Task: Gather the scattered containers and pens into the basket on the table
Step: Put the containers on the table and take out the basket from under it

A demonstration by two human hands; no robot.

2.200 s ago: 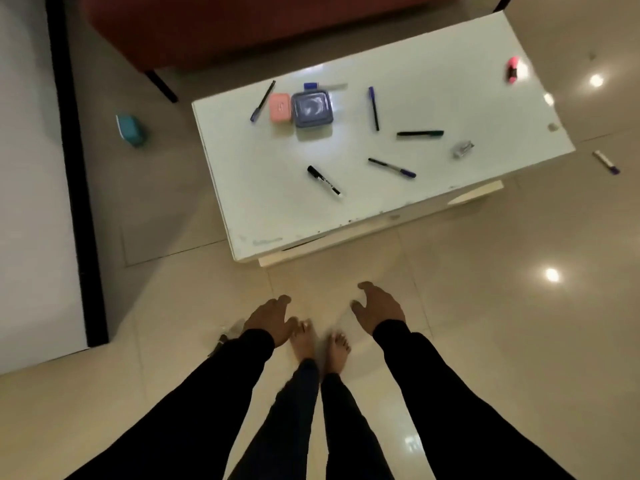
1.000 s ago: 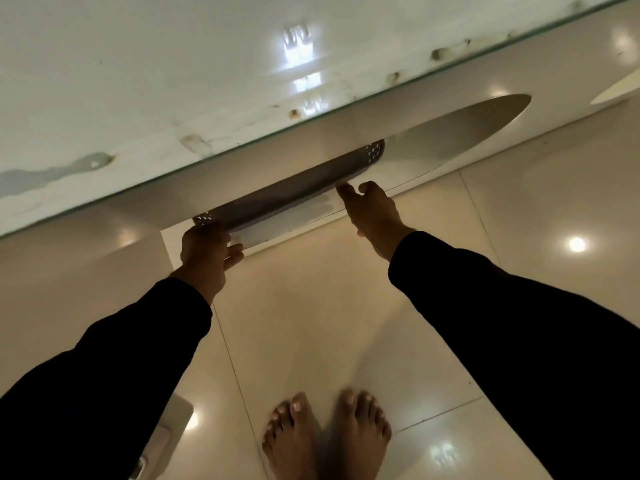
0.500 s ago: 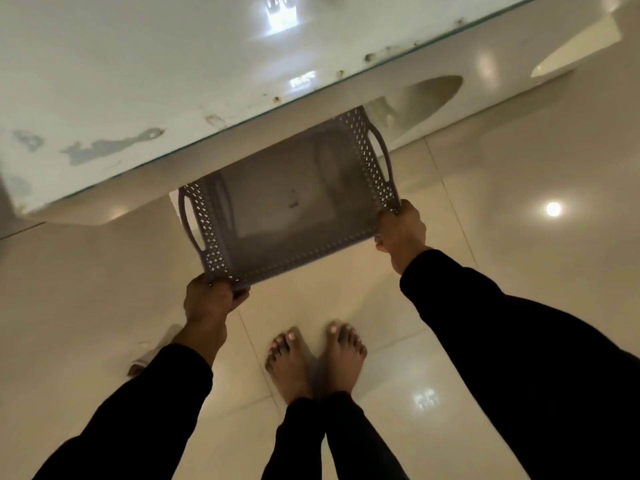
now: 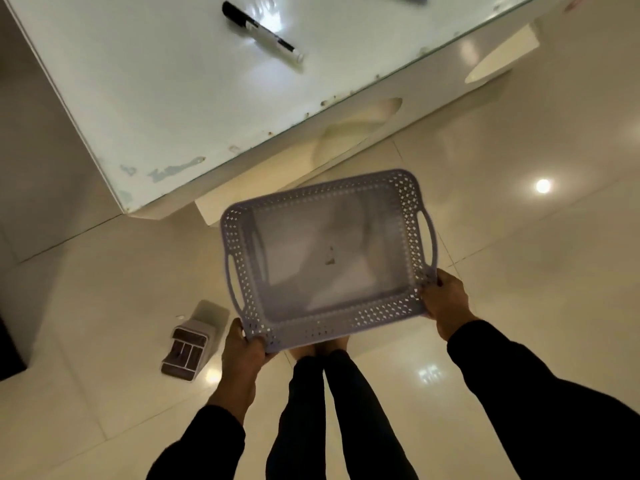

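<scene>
Hands first: the left hand (image 4: pixel 242 351) grips the basket's (image 4: pixel 325 258) near left corner and the right hand (image 4: pixel 446 301) pinches its near right corner, fingers curled over the perforated rim. Half a second ago the basket was only sliding out from the shelf under the surface (image 4: pixel 166 109); now it is fully clear, held level in the air above the floor, near the surface's front edge but not yet on it, and it looks empty. A compartmented container (image 4: pixel 190 344) lies tipped on the floor just left of the left hand. Farther off, a black marker (image 4: pixel 263 31) lies on the surface. Gathering can probably start once the basket is set down up there.
</scene>
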